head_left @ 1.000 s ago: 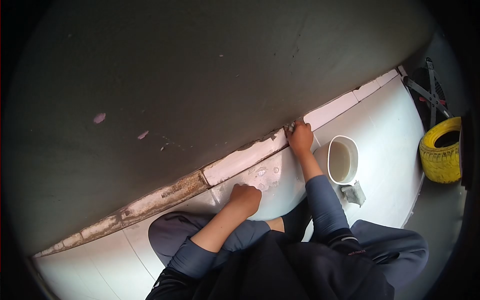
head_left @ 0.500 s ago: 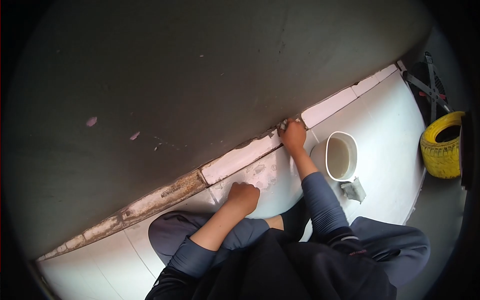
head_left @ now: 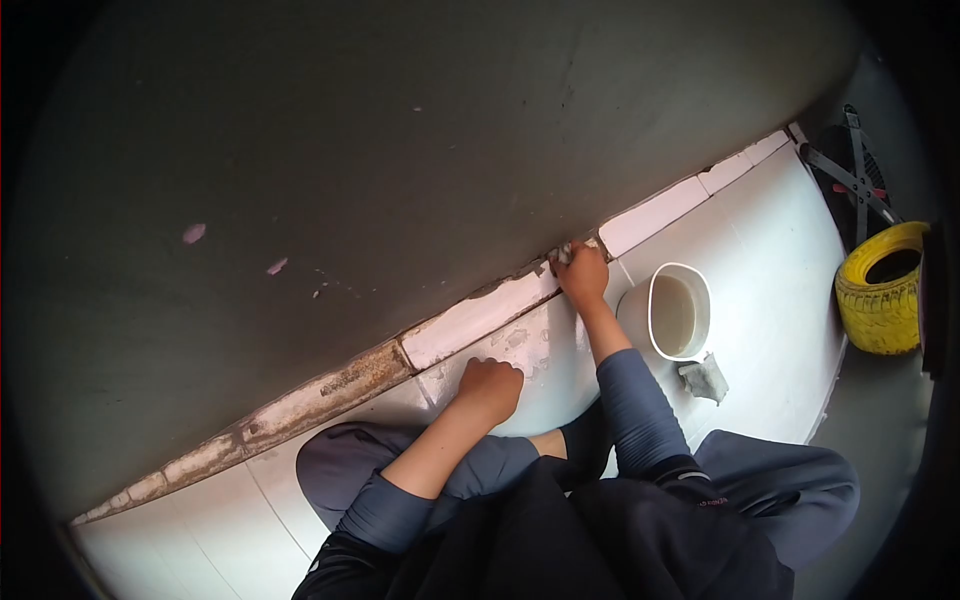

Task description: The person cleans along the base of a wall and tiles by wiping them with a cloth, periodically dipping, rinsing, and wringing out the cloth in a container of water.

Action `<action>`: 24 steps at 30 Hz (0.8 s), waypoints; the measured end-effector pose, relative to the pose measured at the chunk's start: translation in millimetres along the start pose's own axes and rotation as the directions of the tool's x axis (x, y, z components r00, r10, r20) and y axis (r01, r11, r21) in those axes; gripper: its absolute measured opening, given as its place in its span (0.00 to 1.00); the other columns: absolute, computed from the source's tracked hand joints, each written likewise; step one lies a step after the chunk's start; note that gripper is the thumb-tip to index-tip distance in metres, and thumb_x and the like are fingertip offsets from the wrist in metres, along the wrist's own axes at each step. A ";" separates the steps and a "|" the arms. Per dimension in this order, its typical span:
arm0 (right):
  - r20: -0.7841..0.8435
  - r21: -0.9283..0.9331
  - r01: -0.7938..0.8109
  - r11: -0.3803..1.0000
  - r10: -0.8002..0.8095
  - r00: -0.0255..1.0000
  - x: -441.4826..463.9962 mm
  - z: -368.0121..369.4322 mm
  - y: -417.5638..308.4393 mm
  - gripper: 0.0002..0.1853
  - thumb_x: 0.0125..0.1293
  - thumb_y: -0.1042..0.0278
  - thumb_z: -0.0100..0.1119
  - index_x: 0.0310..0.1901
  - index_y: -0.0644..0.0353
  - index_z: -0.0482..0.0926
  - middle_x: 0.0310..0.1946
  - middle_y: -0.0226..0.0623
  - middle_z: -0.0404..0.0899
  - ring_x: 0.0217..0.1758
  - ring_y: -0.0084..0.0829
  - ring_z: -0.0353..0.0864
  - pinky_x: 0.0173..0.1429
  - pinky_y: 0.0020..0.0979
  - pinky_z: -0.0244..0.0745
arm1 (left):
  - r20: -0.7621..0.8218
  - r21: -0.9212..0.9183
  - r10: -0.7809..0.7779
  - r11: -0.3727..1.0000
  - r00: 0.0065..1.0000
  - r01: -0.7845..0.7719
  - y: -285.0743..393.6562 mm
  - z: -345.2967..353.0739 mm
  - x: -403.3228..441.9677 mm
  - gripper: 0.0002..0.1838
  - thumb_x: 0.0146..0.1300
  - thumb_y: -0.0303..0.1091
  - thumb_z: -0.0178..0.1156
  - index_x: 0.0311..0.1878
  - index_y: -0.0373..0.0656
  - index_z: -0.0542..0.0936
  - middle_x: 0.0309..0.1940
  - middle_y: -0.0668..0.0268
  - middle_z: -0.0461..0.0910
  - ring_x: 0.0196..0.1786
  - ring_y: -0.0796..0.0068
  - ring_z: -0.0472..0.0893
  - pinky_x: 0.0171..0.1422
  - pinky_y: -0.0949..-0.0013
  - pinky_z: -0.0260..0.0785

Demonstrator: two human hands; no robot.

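My right hand point(head_left: 583, 274) is closed around a small greyish crumpled piece point(head_left: 562, 254), mostly hidden by the fingers, so its kind is unclear. It presses at the top edge of the pale tile strip point(head_left: 490, 312) along the foot of the wall, by a gap between two tiles. My left hand point(head_left: 490, 390) makes a fist above the white floor tiles, near wet whitish smears point(head_left: 520, 340); nothing sticks out of it. To the right of my right forearm stands a white tub point(head_left: 655, 335) with cloudy liquid point(head_left: 674, 315). A grey, soft-looking flat piece point(head_left: 706, 380) lies beside the tub.
The dark grey wall point(head_left: 300, 150) rises beyond the strip, with pinkish flecks on it. Left of the pale tiles, the strip is brown and rough point(head_left: 330, 388). At far right are a yellow tyre point(head_left: 878, 310) and a folding metal frame point(head_left: 856, 180). My crossed legs fill the foreground.
The view has shifted slightly. My right hand stays at the strip, still gripping the greyish piece, with only a small movement. The left fist stays in nearly the same spot.
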State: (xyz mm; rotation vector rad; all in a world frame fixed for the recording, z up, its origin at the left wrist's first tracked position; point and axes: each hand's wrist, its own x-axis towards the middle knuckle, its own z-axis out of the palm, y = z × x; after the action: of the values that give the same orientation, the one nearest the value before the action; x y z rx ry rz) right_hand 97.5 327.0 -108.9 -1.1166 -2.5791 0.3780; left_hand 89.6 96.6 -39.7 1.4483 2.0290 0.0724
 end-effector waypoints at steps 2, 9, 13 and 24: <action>0.042 -0.016 0.109 0.994 -0.108 0.993 -13.9 -7.0 -9.3 0.13 0.45 0.61 0.67 0.29 0.59 0.79 0.27 0.44 0.79 0.38 0.45 0.77 0.41 0.42 0.74 | -0.005 0.001 0.002 1.000 1.000 -0.002 0.2 -1.4 -0.7 0.12 0.55 0.29 0.47 0.35 0.40 0.80 0.36 0.57 0.81 0.43 0.58 0.78 0.47 0.55 0.68; -0.052 -0.018 0.125 0.992 -0.126 0.991 -13.1 -7.6 11.0 0.14 0.47 0.59 0.66 0.34 0.57 0.82 0.31 0.39 0.81 0.42 0.44 0.74 0.43 0.44 0.71 | 0.062 -0.016 -0.037 0.999 0.997 0.038 -0.9 1.8 -2.6 0.12 0.55 0.29 0.47 0.36 0.40 0.80 0.36 0.57 0.81 0.44 0.58 0.78 0.48 0.55 0.68; -0.059 -0.114 -0.089 0.989 0.082 0.995 22.5 -11.7 23.3 0.14 0.48 0.59 0.65 0.35 0.57 0.82 0.33 0.38 0.81 0.43 0.43 0.74 0.44 0.43 0.72 | 0.066 0.003 -0.053 0.999 0.996 0.053 -1.2 -4.7 -2.2 0.13 0.55 0.29 0.47 0.36 0.41 0.80 0.36 0.57 0.81 0.44 0.58 0.78 0.48 0.56 0.68; -0.013 -0.117 -0.075 0.990 0.074 0.997 8.0 -14.9 23.9 0.13 0.49 0.58 0.65 0.33 0.56 0.81 0.31 0.40 0.80 0.42 0.42 0.76 0.41 0.42 0.74 | 0.038 -0.009 -0.004 1.000 0.999 0.004 1.8 -4.3 -0.3 0.14 0.56 0.28 0.44 0.39 0.40 0.80 0.37 0.57 0.80 0.45 0.58 0.78 0.49 0.55 0.68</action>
State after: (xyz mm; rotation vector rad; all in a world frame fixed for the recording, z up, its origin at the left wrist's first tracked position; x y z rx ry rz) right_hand 113.7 350.6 -102.3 -1.2551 -2.5863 0.2397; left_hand 88.9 98.4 -35.5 1.4298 1.9980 0.0518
